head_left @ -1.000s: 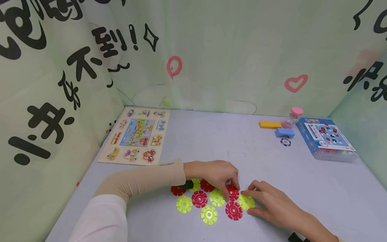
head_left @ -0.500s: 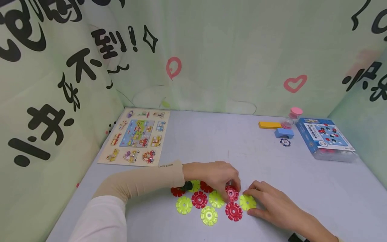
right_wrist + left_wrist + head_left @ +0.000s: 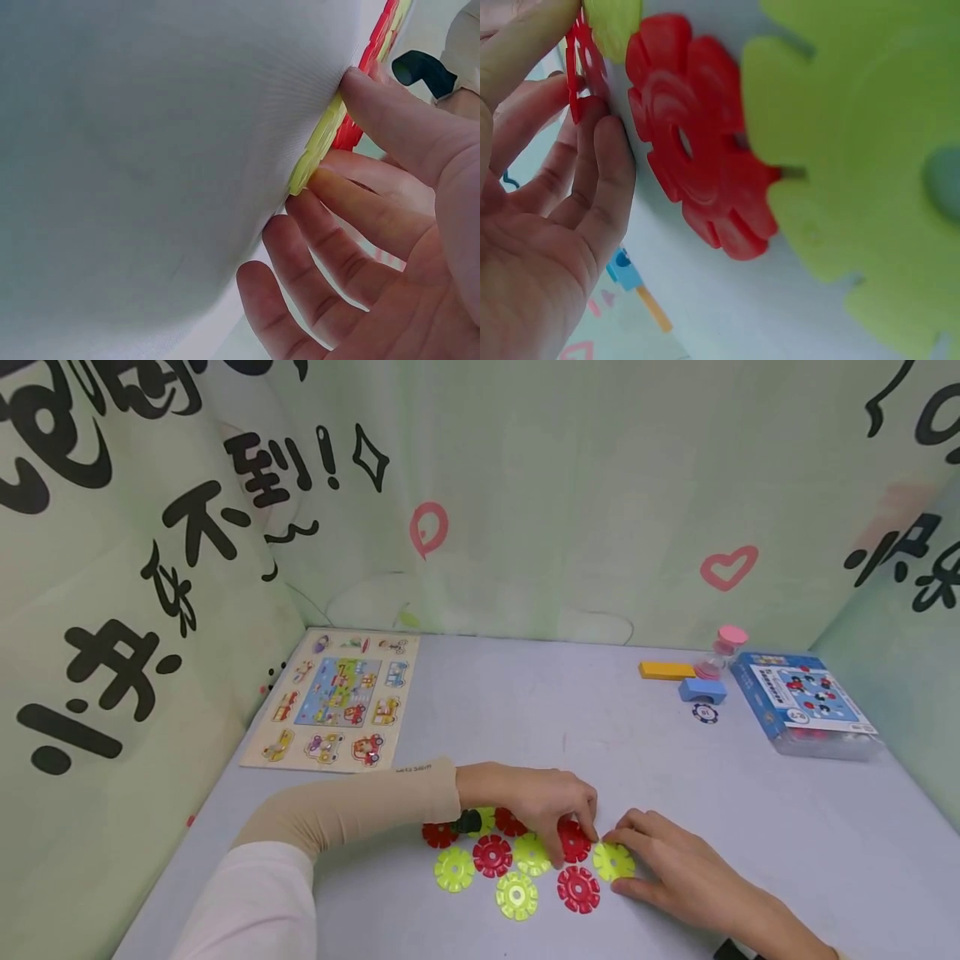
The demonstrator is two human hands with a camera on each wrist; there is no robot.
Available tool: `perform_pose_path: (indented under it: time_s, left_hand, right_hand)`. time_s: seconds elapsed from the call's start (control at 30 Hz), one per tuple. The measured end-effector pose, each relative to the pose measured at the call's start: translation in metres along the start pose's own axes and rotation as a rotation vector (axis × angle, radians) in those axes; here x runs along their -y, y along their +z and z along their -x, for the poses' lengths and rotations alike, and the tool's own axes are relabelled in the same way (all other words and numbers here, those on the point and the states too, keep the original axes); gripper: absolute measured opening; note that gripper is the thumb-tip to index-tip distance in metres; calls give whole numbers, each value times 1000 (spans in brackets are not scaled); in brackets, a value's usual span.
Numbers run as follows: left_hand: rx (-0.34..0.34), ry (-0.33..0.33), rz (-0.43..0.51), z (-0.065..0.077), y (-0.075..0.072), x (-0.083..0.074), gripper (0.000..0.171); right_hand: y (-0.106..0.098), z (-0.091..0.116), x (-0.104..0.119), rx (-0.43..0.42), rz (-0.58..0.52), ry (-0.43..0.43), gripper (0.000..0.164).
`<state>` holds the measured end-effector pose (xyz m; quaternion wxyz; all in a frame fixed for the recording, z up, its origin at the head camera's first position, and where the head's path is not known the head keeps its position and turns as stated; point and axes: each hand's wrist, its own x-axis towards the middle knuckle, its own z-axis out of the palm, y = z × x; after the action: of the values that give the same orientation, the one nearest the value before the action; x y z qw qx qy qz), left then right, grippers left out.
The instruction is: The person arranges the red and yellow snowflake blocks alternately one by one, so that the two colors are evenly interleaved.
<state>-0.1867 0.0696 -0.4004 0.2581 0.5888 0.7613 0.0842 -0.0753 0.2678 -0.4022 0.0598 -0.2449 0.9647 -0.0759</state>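
My left hand (image 3: 534,797) pinches a red notched disc (image 3: 574,842) between thumb and fingers. That red disc (image 3: 573,71) shows nearly edge-on in the left wrist view. To its right, my right hand (image 3: 663,864) holds a yellow-green notched disc (image 3: 613,862) by its rim, thumb at the near side and fingers at the far side. In the right wrist view this yellow-green disc (image 3: 319,146) appears edge-on at the fingertips. Just below the held red disc lies another red disc (image 3: 578,890). Whether the two held discs touch is hard to tell.
Several red and yellow-green discs, among them a yellow-green disc (image 3: 517,895) and a red disc (image 3: 492,856), lie left of the hands, partly under the left forearm. Behind are a picture puzzle board (image 3: 341,693), yellow block (image 3: 667,671), blue block (image 3: 702,691) and blue box (image 3: 806,702).
The red disc in my left hand has tilted and come slightly away from the red disc below it. The yellow-green disc in my right hand has shifted a little to the right.
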Motion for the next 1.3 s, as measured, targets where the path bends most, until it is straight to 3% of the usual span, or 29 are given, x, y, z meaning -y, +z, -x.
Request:
perform_pose_path:
  time_s: [0.2, 0.3, 0.37, 0.47, 0.53, 0.63, 0.7, 0.87, 1.0, 1.3]
  left_hand:
    - [-26, -3, -41, 1, -2, 1, 50]
    - [-85, 1, -49, 5, -8, 9, 48]
    - [-151, -18, -49, 15, -16, 24, 46]
    - [-274, -111, -37, 43, -32, 58, 44]
    - [-355, -214, 2, 69, -39, 87, 44]
    - [-457, -366, 85, 107, -44, 127, 44]
    - [-490, -440, 115, 127, -43, 147, 45]
    - [-450, -555, 112, 150, -36, 173, 47]
    - [-423, -581, 95, 154, -31, 178, 47]
    - [-463, -615, 83, 156, -25, 180, 46]
  right_hand:
    - [0, -2, 0, 12, 3, 7, 50]
    - [-1, -2, 0, 18, 6, 8, 51]
    - [-1, -4, 1, 21, 14, 2, 50]
    - [0, -5, 2, 11, 22, -12, 49]
    - [0, -7, 3, 10, 20, -14, 49]
    - [-1, -8, 4, 21, 6, -11, 48]
    - [-3, -9, 4, 41, -13, -3, 48]
    - [-5, -9, 2, 95, -102, 11, 49]
    - [-4, -11, 1, 110, -156, 11, 48]
    - [-7, -23, -5, 134, -223, -2, 43]
